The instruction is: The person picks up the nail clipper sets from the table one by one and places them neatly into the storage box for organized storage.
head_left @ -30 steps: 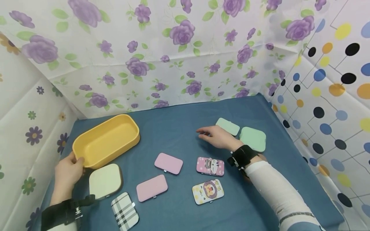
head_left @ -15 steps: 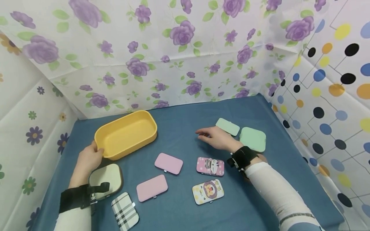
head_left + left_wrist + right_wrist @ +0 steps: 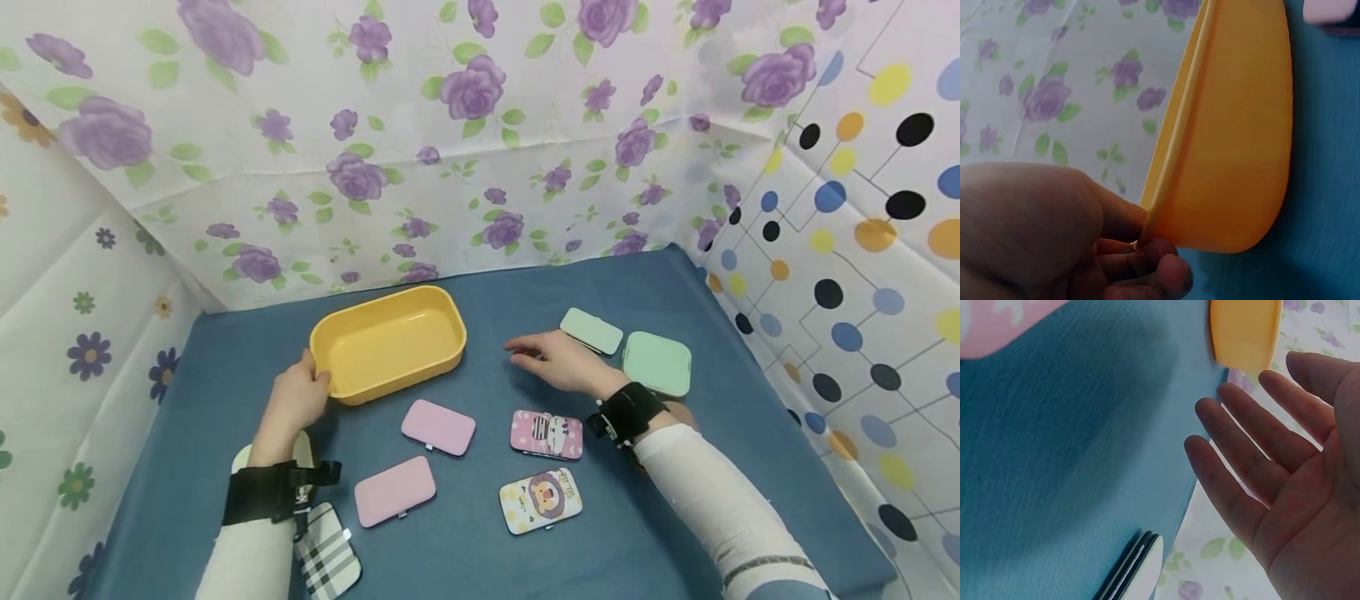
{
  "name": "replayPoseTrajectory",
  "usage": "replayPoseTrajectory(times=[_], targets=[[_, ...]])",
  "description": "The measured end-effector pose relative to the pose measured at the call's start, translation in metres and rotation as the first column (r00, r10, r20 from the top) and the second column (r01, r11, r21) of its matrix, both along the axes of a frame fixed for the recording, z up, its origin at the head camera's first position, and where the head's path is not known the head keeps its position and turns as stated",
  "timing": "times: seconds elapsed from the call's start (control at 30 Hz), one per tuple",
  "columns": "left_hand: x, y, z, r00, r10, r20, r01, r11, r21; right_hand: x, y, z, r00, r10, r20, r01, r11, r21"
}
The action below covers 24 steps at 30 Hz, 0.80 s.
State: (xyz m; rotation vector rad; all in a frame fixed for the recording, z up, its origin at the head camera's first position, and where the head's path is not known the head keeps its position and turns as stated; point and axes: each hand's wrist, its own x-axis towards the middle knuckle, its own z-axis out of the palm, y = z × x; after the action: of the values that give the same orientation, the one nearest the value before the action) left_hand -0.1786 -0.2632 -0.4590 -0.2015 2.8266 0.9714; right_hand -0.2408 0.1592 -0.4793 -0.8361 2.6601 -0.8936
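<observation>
My left hand pinches the near-left end of a yellow oblong tray. In the left wrist view the thumb lies over the rim and the fingers curl beneath it, against the tray's wall. My right hand hovers to the right of the tray, holding nothing. Its fingers are spread and relaxed with the palm bare in the right wrist view. Closest to it lie a small mint-green flat case and a larger square mint-green case, just past the wrist.
Two pink cases, a pink cartoon case and a lion-print case lie on the blue cloth. The left forearm partly covers a cream case and a plaid case. Patterned sheets wall the table.
My left hand has slid the yellow tray right, from the far left toward the middle of the table. The left forearm now passes over the cream case. My right hand stays nearly still.
</observation>
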Motion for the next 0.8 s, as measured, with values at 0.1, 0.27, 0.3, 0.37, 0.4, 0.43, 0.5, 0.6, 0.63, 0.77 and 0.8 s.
replayPoseTrajectory(times=[0.1,0.27,0.3,0.37,0.4,0.43,0.5,0.6,0.63,0.77,0.8], targets=[[-0.003,0.014,-0.003,0.999,0.021,-0.034,-0.022,1.000,-0.008,0.001,0.002,0.001,1.000,-0.007,0.002,0.007,1.000,0.002],[-0.004,0.034,-0.009,0.992,0.085,-0.093,-0.085,0.996,0.006,0.002,0.005,0.002,1.000,-0.025,0.008,0.025,1.000,0.007],[-0.004,0.037,-0.011,0.990,0.095,-0.103,-0.094,0.995,0.014,0.002,0.005,0.002,0.999,-0.033,0.008,0.033,0.999,0.008],[-0.003,0.042,-0.014,0.985,0.118,-0.127,-0.115,0.993,0.029,0.002,0.005,0.001,0.999,-0.052,0.002,0.052,0.999,0.013],[-0.003,0.045,-0.015,0.982,0.128,-0.141,-0.124,0.992,0.034,0.002,0.005,0.001,0.998,-0.062,-0.003,0.062,0.998,0.015],[-0.004,0.047,-0.017,0.979,0.135,-0.155,-0.130,0.991,0.041,0.002,0.005,0.001,0.997,-0.076,-0.008,0.076,0.997,0.016],[-0.003,0.050,-0.020,0.973,0.153,-0.171,-0.146,0.988,0.057,0.003,0.004,0.001,0.995,-0.100,-0.014,0.100,0.995,0.015],[-0.004,0.056,-0.022,0.968,0.171,-0.182,-0.161,0.985,0.069,0.003,0.004,0.002,0.992,-0.128,-0.018,0.128,0.992,0.011],[-0.004,0.058,-0.022,0.968,0.173,-0.182,-0.162,0.984,0.075,0.003,0.004,0.003,0.990,-0.138,-0.017,0.138,0.990,0.009],[-0.005,0.066,-0.022,0.970,0.166,-0.178,-0.153,0.985,0.083,0.003,0.003,0.002,0.981,-0.192,-0.014,0.192,0.981,0.005],[-0.005,0.068,-0.022,0.971,0.161,-0.177,-0.147,0.985,0.088,0.003,0.002,0.002,0.978,-0.206,-0.014,0.206,0.979,0.005]])
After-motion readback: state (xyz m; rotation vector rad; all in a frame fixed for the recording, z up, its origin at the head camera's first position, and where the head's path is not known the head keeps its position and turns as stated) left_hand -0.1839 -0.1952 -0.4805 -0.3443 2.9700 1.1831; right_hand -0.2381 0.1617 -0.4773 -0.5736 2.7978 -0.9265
